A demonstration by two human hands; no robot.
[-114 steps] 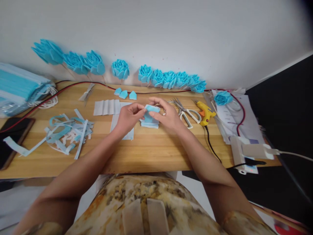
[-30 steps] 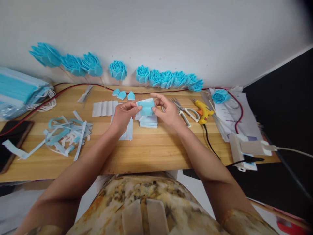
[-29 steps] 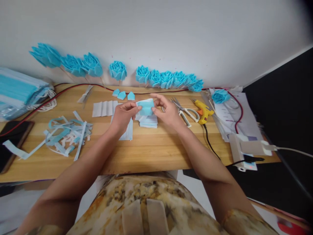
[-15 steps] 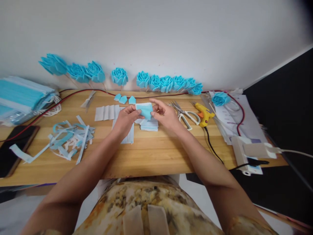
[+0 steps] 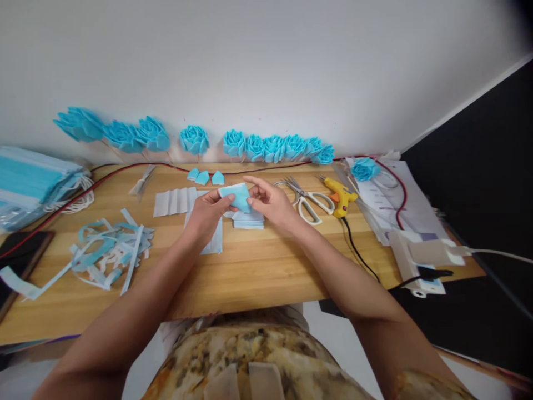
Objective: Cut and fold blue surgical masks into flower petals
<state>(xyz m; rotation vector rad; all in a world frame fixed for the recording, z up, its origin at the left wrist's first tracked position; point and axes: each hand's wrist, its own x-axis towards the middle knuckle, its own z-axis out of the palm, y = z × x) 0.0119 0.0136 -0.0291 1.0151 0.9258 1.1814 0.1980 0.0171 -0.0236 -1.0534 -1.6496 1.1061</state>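
Observation:
A blue and white piece of mask fabric point(image 5: 235, 196) is held up between both hands over the table. My left hand point(image 5: 207, 214) pinches its left side between thumb and fingers. At its right side, my right hand point(image 5: 272, 206) grips the edge, with the index finger stretched out above. Under the hands lies a small stack of cut fabric pieces point(image 5: 248, 220), partly covered. Pleated white fabric point(image 5: 175, 201) and another flat piece point(image 5: 214, 243) lie to the left. Behind the hands are a few folded blue petals point(image 5: 202, 178).
Blue fabric flowers point(image 5: 273, 148) stand along the wall. Scissors point(image 5: 309, 206), a yellow glue gun point(image 5: 340, 197) and a power strip point(image 5: 416, 266) are at the right. Fabric scraps point(image 5: 109, 253), a phone point(image 5: 25, 261) and stacked masks point(image 5: 37, 180) sit left. A red-black cable point(image 5: 175, 166) runs behind.
The fabric piece has tilted, its right side dropping, and its corner looks folded over by my right fingers. The whole view has shifted slightly, so the table appears lower and further left.

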